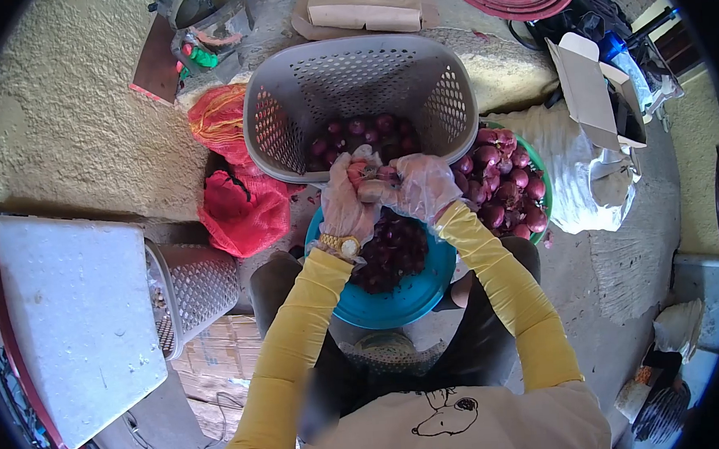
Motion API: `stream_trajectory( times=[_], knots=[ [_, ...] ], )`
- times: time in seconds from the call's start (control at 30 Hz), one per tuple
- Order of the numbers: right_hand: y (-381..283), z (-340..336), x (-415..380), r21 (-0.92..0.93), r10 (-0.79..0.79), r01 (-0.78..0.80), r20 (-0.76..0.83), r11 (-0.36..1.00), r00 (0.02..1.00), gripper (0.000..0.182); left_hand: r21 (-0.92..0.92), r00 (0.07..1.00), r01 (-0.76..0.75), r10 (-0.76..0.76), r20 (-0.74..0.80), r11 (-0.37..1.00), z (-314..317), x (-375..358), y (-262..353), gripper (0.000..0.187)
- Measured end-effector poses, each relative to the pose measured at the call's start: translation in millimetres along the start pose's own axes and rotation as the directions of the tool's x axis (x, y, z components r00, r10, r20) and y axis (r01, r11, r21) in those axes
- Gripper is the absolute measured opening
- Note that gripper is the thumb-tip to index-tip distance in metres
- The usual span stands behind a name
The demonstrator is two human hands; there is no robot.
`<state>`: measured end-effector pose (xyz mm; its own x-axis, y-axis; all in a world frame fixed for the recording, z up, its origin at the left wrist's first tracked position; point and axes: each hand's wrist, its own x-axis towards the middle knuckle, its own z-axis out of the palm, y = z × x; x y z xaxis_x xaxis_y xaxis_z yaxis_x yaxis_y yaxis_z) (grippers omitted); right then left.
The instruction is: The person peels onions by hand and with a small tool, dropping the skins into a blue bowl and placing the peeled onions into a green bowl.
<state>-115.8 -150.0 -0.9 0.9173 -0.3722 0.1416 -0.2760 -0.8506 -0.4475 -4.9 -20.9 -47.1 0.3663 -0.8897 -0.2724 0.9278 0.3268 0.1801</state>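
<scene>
Both of my hands wear clear plastic gloves and meet above a blue basin. Dark red onion skins lie in the basin. Closed fingers of my left hand hold a red onion, partly covered by the glove. My right hand is closed against the onion from the other side; its fingertips are partly hidden. Just beyond my hands stands a grey-brown perforated basket with several smooth red onions at its bottom. At the right, a green basin is heaped with red onions.
Red mesh sacks lie left of the basket. A second perforated basket lies beside a white foam board. At the right are a white sack and an open carton. Behind, a cardboard box rests on a ledge.
</scene>
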Motion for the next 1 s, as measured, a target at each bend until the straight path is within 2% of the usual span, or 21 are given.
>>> stream_trajectory(
  times=[0.07,0.1,0.13,0.17,0.23,0.27,0.3,0.33,0.37,0.4,0.47,0.53,0.6,0.63,0.7,0.77,0.83,0.87,0.9,0.93,1.0],
  knots=[
    [-1.4,12.5,-1.1,0.057,0.024,-0.024,-0.002,0.998,1.0,0.07,0.082,0.933,-0.261,0.273,-0.235,0.962,24.1,-5.8,-11.0,0.028],
    [-1.8,18.0,-0.7,0.204,0.1,-0.111,0.06,0.973,0.993,0.075,0.081,0.933,-0.26,0.272,-0.235,0.962,28.5,-5.3,-14.1,0.028],
    [-2.0,22.4,-1.1,0.341,0.165,-0.202,0.134,0.918,0.977,0.081,0.12,0.897,-0.359,0.378,-0.229,0.926,31.6,-5.1,-16.8,0.027],
    [-2.6,26.6,-1.7,0.34,0.164,-0.202,0.136,0.919,0.977,0.081,0.158,0.85,-0.454,0.48,-0.217,0.877,32.8,-5.2,-17.9,0.026],
    [-10.0,25.8,-0.9,0.678,0.143,-0.211,0.156,0.704,0.977,0.083,0.192,0.878,-0.428,0.457,-0.145,0.883,23.8,-1.8,-11.9,0.027],
    [-4.9,21.9,0.7,0.678,0.142,-0.21,0.155,0.705,0.978,0.083,0.229,0.901,-0.404,0.429,-0.071,0.886,19.6,0.3,-7.9,0.029],
    [5.1,15.8,3.1,0.596,0.154,-0.28,0.254,0.753,0.955,0.082,0.229,0.9,-0.405,0.43,-0.07,0.885,25.3,-0.8,-3.9,0.029],
    [7.1,7.7,5.3,0.503,0.173,-0.34,0.348,0.794,0.921,0.081,0.185,0.935,-0.327,0.346,-0.077,0.927,36.1,-3.5,0.2,0.029],
    [6.4,-0.3,5.2,0.503,0.173,-0.339,0.348,0.795,0.921,0.081,0.14,0.963,-0.245,0.257,-0.08,0.96,42.2,-4.7,3.4,0.031],
    [-0.8,-17.6,6.4,0.5,0.132,-0.285,0.318,0.818,0.939,0.081,0.14,0.963,-0.244,0.256,-0.079,0.96,41.7,-3.7,6.0,0.031],
    [-0.2,-21.0,6.2,0.495,0.089,-0.229,0.29,0.838,0.953,0.081,0.142,0.973,-0.094,0.122,-0.198,0.985,38.8,-1.7,9.8,0.032],
    [4.2,-7.9,6.1,0.18,-0.021,0.01,0.059,0.984,0.998,0.079,0.126,0.972,-0.071,0.097,-0.215,0.99,31.8,-0.5,5.5,0.035],
    [3.4,-8.3,5.2,0.089,-0.012,0.007,0.055,0.996,0.998,0.078,0.108,0.97,-0.041,0.065,-0.232,0.993,31.9,-2.3,0.2,0.038],
    [0.2,-10.2,5.2,-0.005,-0.005,0.005,0.049,1.0,0.999,0.076,0.135,0.962,-0.099,0.129,-0.24,0.986,36.8,-4.9,-2.0,0.04],
    [-4.1,-5.6,1.7,0.048,0.018,-0.019,0.03,0.999,0.999,0.077,0.163,0.951,-0.158,0.194,-0.242,0.974,37.7,-5.4,-5.5,0.041],
    [-5.8,2.8,-1.5,0.104,0.04,-0.041,0.016,0.994,0.999,0.078,0.203,0.891,-0.285,0.337,-0.304,0.937,28.2,-4.6,-9.8,0.04],
    [-9.3,8.4,-0.5,0.34,0.164,-0.207,0.151,0.918,0.975,0.078,0.217,0.872,-0.339,0.392,-0.293,0.915,31.2,-7.7,-13.2,0.041],
    [-10.9,9.9,-0.6,0.34,0.164,-0.207,0.151,0.917,0.975,0.078,0.227,0.851,-0.39,0.443,-0.282,0.892,32.6,-8.3,-14.2,0.042],
    [-17.9,5.4,0.4,0.451,0.154,-0.222,0.182,0.865,0.971,0.076,0.227,0.851,-0.389,0.443,-0.283,0.893,26.4,-6.8,-14.3,0.042],
    [-22.1,1.4,1.1,0.554,0.141,-0.237,0.211,0.798,0.967,0.075,0.255,0.85,-0.454,0.501,-0.164,0.854,18.0,-5.0,-13.5,0.044],
    [-22.8,-2.7,2.0,0.568,0.158,-0.293,0.275,0.769,0.948,0.075,0.332,0.822,-0.542,0.569,0.019,0.772,11.0,-4.3,-11.6,0.048]
  ],
)
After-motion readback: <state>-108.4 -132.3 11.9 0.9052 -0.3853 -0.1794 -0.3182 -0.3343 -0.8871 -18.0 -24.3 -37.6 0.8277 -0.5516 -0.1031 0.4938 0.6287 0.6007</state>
